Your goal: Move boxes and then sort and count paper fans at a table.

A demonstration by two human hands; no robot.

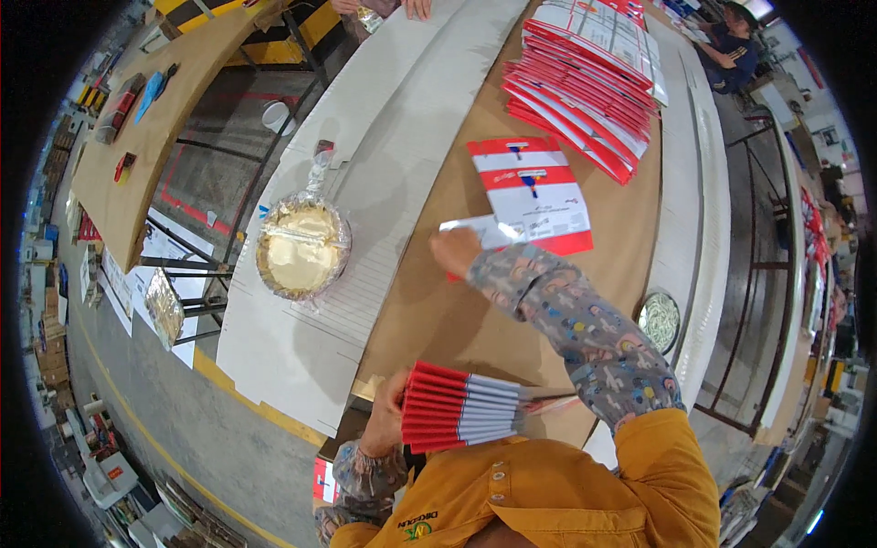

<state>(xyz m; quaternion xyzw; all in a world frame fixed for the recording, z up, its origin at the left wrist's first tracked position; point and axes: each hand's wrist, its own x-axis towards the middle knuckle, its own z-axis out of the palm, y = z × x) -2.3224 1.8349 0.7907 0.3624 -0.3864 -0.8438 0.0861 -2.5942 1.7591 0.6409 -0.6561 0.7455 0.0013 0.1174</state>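
A fanned bundle of folded red-and-white cardboard sleeves (461, 406) stands against my front, gripped at its left end by my left hand (391, 416). My right hand (457, 250) reaches out over the brown board, its fingers closed at the near left edge of a flat printed cardboard sleeve (545, 203). That sleeve has red and white bands, and its white flap lies beside my fingers. The fingertips of this hand are partly hidden. Farther off, a tall, slanting pile of the same sleeves (580, 100) lies on the board.
A plastic-wrapped round pan (303, 245) lies on the white cardboard (384, 137) to the left. At the right sits a round silvery dish (660, 321). Another person's hands (416, 7) show at the top; a person (731, 50) sits far right. A side table (164, 91) holds tools.
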